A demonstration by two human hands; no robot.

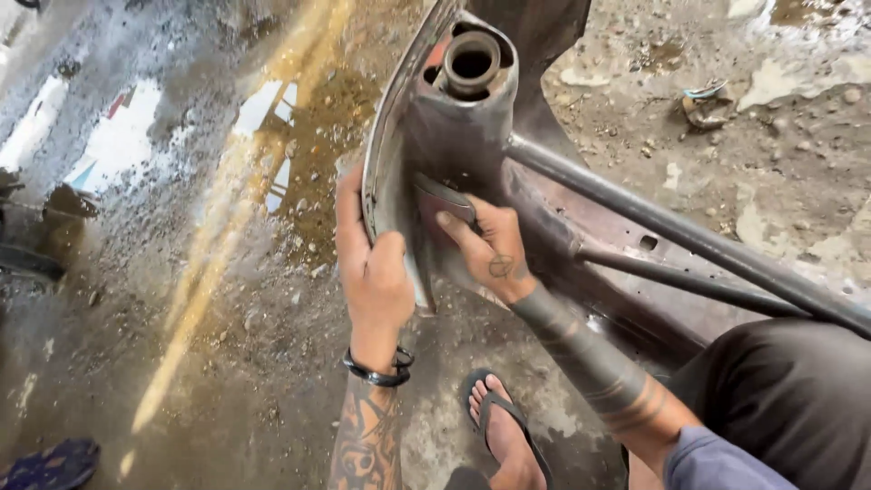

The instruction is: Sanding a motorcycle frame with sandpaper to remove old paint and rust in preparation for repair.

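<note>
A bare, dull grey-brown sheet-metal scooter frame (472, 136), sanded and rust-tinged, fills the upper middle of the frame, with a short open steel tube (472, 62) at its top end and two thin grey steel bars (689, 238) running off to the lower right. The left hand (372, 268) is closed around the frame's curved left edge. The right hand (490, 249) presses a small folded piece of dark sandpaper (446, 196) flat against the panel, fingers bent over it. Below lies a wet, gritty concrete floor (181, 299) with puddles in the upper left and a sandalled foot (504, 436) at bottom centre. The frame's long axis runs from the upper middle down to the lower right, tube end pointing up.
</note>
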